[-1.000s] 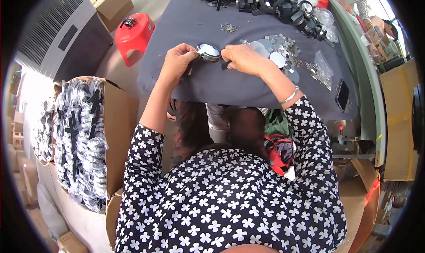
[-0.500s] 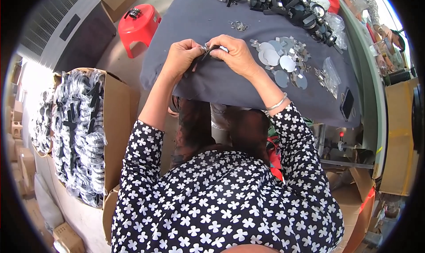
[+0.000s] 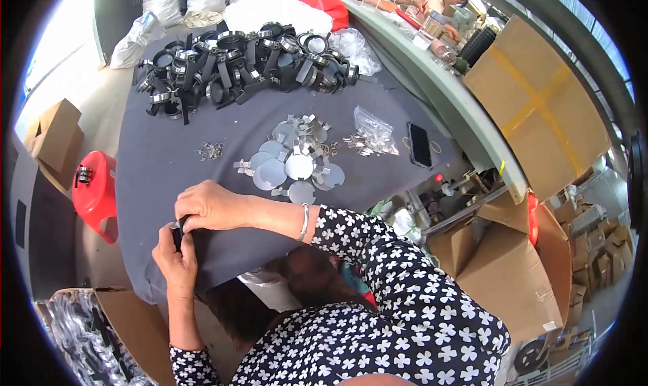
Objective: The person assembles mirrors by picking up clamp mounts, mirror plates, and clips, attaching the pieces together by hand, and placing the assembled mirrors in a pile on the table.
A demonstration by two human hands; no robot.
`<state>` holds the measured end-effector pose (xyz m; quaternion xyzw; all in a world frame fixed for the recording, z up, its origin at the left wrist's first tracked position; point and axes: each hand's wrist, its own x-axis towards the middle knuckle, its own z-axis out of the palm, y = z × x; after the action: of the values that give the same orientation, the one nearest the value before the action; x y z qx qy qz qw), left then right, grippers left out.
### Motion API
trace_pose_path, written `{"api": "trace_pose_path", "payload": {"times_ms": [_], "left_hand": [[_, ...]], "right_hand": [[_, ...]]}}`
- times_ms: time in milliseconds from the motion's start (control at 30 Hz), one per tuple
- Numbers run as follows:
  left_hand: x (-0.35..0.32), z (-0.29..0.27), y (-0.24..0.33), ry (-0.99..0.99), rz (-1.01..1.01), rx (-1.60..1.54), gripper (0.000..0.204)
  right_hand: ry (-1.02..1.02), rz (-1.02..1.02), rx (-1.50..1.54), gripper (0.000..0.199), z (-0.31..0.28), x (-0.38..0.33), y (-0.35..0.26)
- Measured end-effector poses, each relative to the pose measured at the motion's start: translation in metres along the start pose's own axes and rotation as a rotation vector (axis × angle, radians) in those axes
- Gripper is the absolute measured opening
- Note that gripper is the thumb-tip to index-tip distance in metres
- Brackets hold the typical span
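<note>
The tabletop point(image 3: 202, 122) is covered with a dark grey cloth, and it fills the middle of the view. At its far end lies a big heap of black strap parts with metal rings point(image 3: 236, 62). Nearer to the person is a group of round grey metal discs point(image 3: 290, 166) with small tabs, and beside it a clear plastic bag of small metal pieces point(image 3: 371, 133), a dark phone point(image 3: 419, 145) and a little pile of clips point(image 3: 210, 151).

Both hands meet at the near left edge of the tabletop. The right hand point(image 3: 209, 207) lies over a small dark part point(image 3: 178, 236), with its fingers curled down on it. The left hand point(image 3: 174, 259) comes from below, and its fingers pinch the same part from the near side. So the part is held between the two hands, just at the cloth edge.

I judge the part as light and stiff, probably plastic with a metal piece, like the parts in the far heap. It should not break easily, but it is small and may slip. It is better to take it by its edges with the fingertips.

Most of the part is hidden under the fingers, so I cannot tell its full shape. A red stool point(image 3: 94, 190) stands on the floor to the left. A cardboard box point(image 3: 101, 332) with shiny wrapped things is cut off at the lower left.
</note>
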<state>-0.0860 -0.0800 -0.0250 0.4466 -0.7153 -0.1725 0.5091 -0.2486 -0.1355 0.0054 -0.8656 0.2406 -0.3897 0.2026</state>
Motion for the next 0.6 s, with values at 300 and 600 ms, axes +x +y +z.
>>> {"api": "trace_pose_path", "payload": {"times_ms": [300, 600], "left_hand": [[0.008, 0.0, -0.008, 0.014, -0.031, 0.027, 0.012], [0.03, -0.022, 0.008, -0.281, -0.722, -0.482, 0.012]], "right_hand": [[-0.103, 0.041, -0.037, 0.022, -0.004, 0.024, 0.012], [0.443, 0.264, -0.087, 0.014, -0.016, -0.086, -0.017]]}}
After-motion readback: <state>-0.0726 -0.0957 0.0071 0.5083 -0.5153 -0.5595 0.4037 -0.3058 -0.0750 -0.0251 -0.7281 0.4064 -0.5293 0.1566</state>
